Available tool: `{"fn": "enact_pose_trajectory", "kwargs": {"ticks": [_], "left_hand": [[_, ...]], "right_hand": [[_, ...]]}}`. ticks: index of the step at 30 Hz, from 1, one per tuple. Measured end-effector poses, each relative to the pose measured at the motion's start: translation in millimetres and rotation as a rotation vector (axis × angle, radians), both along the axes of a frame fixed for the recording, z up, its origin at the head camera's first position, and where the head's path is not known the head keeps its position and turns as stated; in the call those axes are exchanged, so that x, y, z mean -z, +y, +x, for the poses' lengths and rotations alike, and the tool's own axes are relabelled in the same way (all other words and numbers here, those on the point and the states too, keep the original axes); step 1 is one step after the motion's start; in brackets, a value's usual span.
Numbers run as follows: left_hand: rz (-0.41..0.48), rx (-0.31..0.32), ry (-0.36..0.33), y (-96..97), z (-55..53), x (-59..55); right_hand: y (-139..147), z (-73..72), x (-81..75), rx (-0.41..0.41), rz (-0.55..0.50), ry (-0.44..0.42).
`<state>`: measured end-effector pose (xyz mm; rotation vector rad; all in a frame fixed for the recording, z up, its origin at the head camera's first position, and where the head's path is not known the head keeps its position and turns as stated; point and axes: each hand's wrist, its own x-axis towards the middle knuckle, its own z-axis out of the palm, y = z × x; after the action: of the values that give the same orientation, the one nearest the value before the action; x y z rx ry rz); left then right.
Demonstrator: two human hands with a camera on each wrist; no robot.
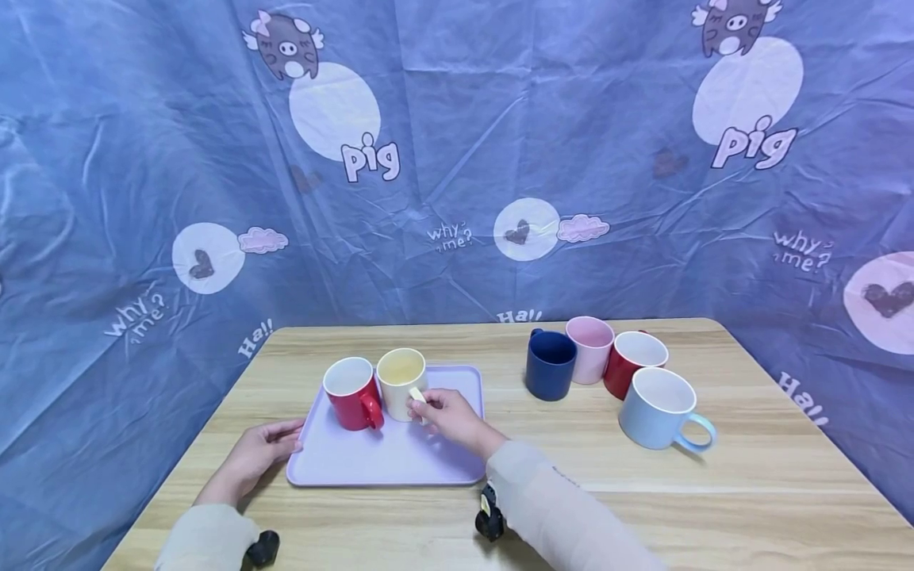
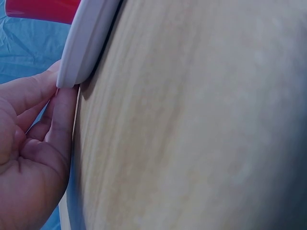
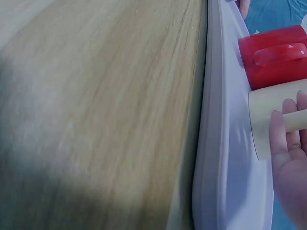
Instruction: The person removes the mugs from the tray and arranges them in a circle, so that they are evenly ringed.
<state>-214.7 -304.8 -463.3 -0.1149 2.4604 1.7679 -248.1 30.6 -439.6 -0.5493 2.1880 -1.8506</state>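
Note:
My right hand (image 1: 457,419) pinches the handle of a cream mug (image 1: 396,392), which stands upright on a lilac tray (image 1: 385,468). Its fingers (image 3: 278,136) lie around the handle in the right wrist view. Just left of that mug, a red mug (image 1: 350,400) with a white inside stands on the same tray, handle toward the front. At the tray's left side, my left hand (image 1: 260,454) holds the rim between thumb and fingers. Up close in the left wrist view, its fingertips meet the pale rim (image 2: 84,43).
Right of the tray, on the wooden table (image 1: 557,468), stand a navy mug (image 1: 550,369), a pink mug (image 1: 590,349), another red mug (image 1: 624,369) and a light blue mug (image 1: 650,416), grouped closely. A blue printed cloth (image 1: 457,159) hangs behind the table.

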Motion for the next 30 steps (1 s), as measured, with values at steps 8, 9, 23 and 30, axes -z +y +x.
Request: {"fn": "enact_pose_trajectory", "kwargs": {"ticks": [8, 9, 23, 30], "left_hand": [[-0.006, 0.006, -0.002, 0.2, 0.2, 1.5], [-0.003, 0.006, -0.002, 0.2, 0.1, 1.4], [0.000, 0.003, -0.003, 0.8, 0.5, -0.9], [0.004, 0.003, -0.005, 0.1, -0.1, 0.9]], "right_hand": [[-2.9, 0.3, 4.7, 0.046, -0.049, -0.007], [-2.8, 0.4, 4.8, 0.044, -0.058, -0.013], [0.9, 4.2, -3.8, -0.037, -0.166, -0.061], [6.3, 11.4, -12.1, -0.055, -0.181, -0.034]]}}
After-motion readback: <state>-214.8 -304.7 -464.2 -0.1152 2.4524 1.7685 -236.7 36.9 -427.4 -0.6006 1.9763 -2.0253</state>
